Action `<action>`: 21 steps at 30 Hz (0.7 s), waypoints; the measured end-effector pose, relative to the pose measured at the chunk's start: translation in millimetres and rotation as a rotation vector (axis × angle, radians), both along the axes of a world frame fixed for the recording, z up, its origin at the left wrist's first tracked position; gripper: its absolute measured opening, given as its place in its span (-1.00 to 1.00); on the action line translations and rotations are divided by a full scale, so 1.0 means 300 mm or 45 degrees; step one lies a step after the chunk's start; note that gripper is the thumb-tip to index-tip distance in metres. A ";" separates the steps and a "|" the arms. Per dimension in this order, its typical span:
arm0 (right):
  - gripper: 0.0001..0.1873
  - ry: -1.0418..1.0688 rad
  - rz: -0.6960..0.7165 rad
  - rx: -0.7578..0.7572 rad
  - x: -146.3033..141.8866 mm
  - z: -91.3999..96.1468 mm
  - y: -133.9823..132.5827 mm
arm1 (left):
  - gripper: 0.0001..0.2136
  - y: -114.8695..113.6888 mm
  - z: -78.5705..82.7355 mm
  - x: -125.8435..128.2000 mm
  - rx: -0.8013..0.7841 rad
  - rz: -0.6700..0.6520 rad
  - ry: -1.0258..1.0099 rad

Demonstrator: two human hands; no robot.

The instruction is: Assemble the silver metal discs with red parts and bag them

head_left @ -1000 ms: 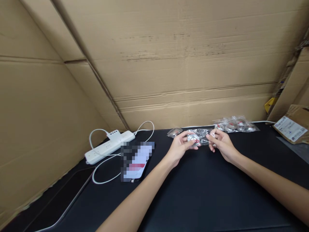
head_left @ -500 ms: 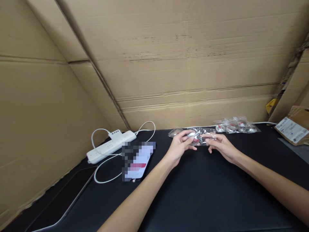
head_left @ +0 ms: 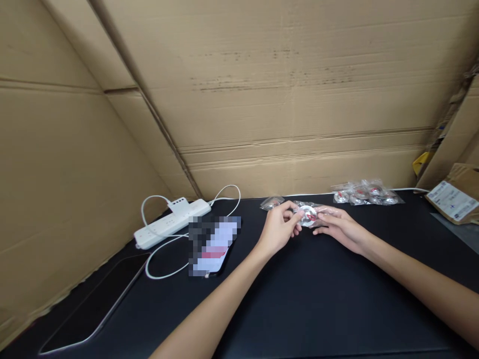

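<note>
Between my two hands is a small clear plastic bag point(head_left: 309, 216) with a round silver disc in it that carries a red mark. My left hand point(head_left: 281, 223) pinches the bag's left side between thumb and fingers. On the other side, my right hand point(head_left: 340, 227) grips the bag's right part, with the thumb close to the disc. Just behind my left hand another small clear bag point(head_left: 272, 202) lies on the black table point(head_left: 322, 299). What exactly the disc is, I cannot make out.
Several bagged silver discs point(head_left: 364, 193) lie at the back right. Further right is a brown package with a white label point(head_left: 452, 199). On the left are a white power strip point(head_left: 174, 223) with cables, a lit phone point(head_left: 217, 247) and a dark tablet-like slab point(head_left: 95, 304). Cardboard walls point(head_left: 262, 114) surround the table.
The bag between my hands has turned, so the disc and its red mark now face me more fully. My right hand has come slightly left and closed on the bag.
</note>
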State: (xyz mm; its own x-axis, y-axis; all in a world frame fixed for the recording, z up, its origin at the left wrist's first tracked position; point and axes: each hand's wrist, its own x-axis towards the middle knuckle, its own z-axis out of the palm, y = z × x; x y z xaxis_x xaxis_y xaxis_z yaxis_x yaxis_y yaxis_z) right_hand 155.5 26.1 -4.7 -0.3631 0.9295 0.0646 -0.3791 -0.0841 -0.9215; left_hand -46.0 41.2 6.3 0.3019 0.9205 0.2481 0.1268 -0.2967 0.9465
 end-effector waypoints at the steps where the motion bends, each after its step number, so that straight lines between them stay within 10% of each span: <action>1: -0.70 0.018 -0.004 -0.025 0.001 -0.002 0.002 | -0.75 -0.001 0.003 0.003 0.013 -0.016 -0.039; 8: -0.72 0.081 0.071 -0.182 0.006 -0.020 0.019 | -0.71 -0.013 0.026 0.010 -0.115 -0.104 -0.153; 16: -0.78 0.079 0.050 -0.248 0.006 -0.026 0.028 | -0.76 -0.023 0.027 0.005 0.211 0.294 0.131; 21: -0.76 0.073 0.051 -0.238 0.007 -0.032 0.029 | -0.73 -0.021 0.019 0.022 -0.167 -0.021 -0.080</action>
